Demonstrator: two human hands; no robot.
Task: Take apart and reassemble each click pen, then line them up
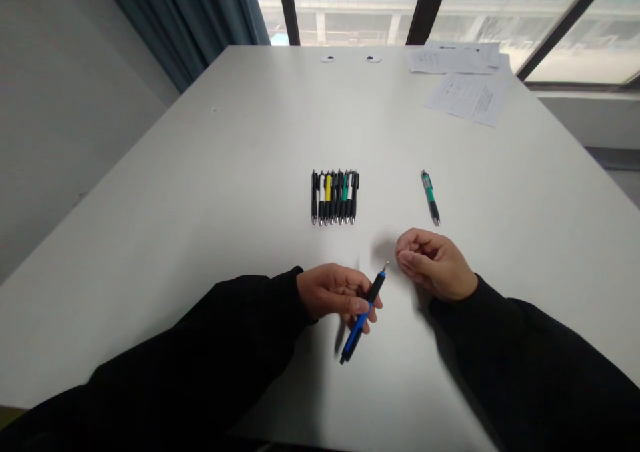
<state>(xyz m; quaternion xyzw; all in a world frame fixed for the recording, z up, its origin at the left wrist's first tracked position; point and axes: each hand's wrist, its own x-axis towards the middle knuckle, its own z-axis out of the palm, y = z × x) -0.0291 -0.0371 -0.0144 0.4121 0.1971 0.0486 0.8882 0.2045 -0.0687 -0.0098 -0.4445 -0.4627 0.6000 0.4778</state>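
A blue pen (359,332) with a black grip lies slantwise between the thumb and fingers of my left hand (340,295). Its upper end points toward my right hand, and a thin tip sticks out beyond the black grip. My right hand (435,265) is just right of that tip, apart from it, with the thumb and fingers pinched together. Whatever the pinch may hold is hidden. Ahead of my hands, several pens (328,189) lie side by side in a tight row, with black, white, yellow and green barrels. One green pen (429,195) lies alone beyond my right hand.
The white table (225,192) reaches to the windows (360,12). Printed papers (465,95) lie at its far right corner. Two small white oval pieces (327,59) with dark spots sit by the far edge. A dark curtain (200,19) hangs at the far left.
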